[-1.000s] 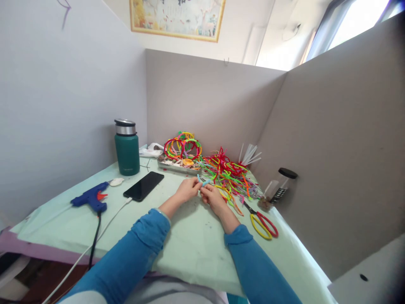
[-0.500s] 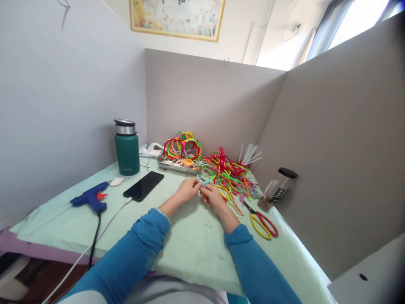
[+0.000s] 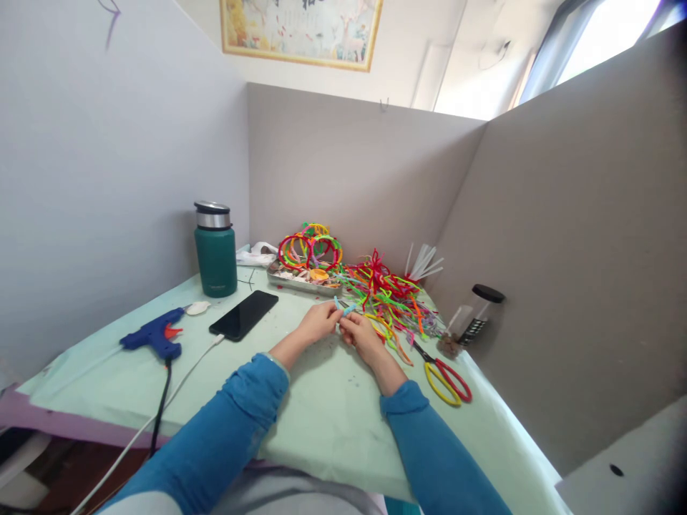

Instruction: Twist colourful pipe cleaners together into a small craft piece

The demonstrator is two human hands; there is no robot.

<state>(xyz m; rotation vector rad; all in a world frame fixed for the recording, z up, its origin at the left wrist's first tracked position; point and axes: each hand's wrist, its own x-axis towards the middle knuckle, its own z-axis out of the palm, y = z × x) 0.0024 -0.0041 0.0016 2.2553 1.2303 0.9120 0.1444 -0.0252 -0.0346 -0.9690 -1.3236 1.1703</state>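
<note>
Between my two hands, over the middle of the table, is a small light-blue pipe cleaner piece (image 3: 348,310). My left hand (image 3: 320,321) pinches it from the left side. From the right, my right hand (image 3: 362,335) grips it with fingers curled, close against my left fingertips. Just beyond and to the right lies a tangled pile of colourful pipe cleaners (image 3: 389,286). Scissors with red and yellow handles (image 3: 445,379) rest to the right of my right hand.
A blue glue gun (image 3: 155,334), a black phone (image 3: 244,315) with a white cable and a green bottle (image 3: 215,257) stand or lie left. Behind is a metal tray (image 3: 305,286) with coloured rings (image 3: 310,250). A clear jar (image 3: 475,318) is at right; grey partitions surround the table.
</note>
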